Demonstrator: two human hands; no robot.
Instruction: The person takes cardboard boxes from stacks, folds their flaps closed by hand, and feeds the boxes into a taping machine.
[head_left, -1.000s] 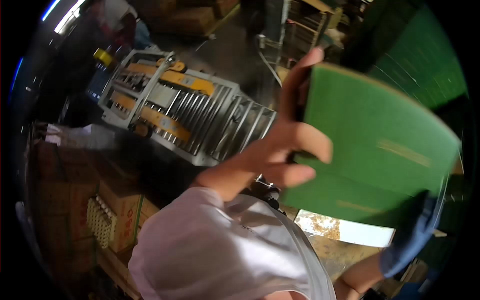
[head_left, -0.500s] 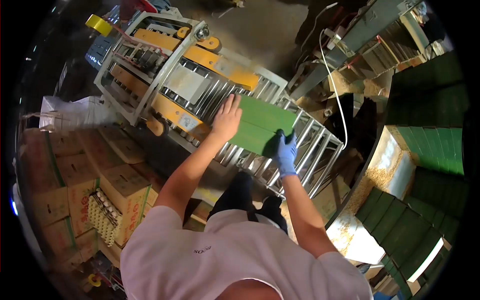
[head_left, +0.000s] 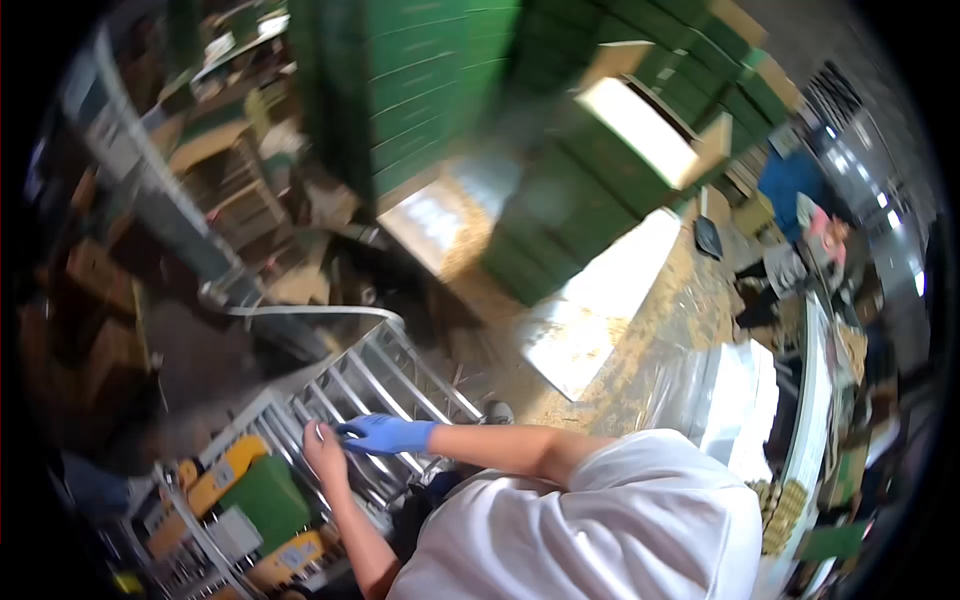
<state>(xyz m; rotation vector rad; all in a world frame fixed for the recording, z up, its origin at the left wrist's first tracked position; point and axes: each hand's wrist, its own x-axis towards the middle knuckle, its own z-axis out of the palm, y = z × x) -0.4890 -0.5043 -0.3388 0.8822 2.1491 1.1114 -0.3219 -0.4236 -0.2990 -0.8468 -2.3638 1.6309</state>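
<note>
My bare left hand is over the roller conveyor, with its fingers close together and blurred. Beside it, almost touching, is my right hand in a blue glove. The gloved fingers point toward the left hand, with a gap between them and the thumb. No item shows in either hand. A green box lies flat on the conveyor to the lower left, between the yellow side guides of a machine, apart from both hands.
Green boxes stand stacked ahead, one on top with open flaps. Wood shavings cover pale boards and floor nearby. A grey metal beam rises on the left. Another person is at far right, near white wrapped material.
Both hands have let go of the green box, which has moved along the rollers between the yellow guides. My view has swung right toward the stacked green boxes, and my hands have come together.
</note>
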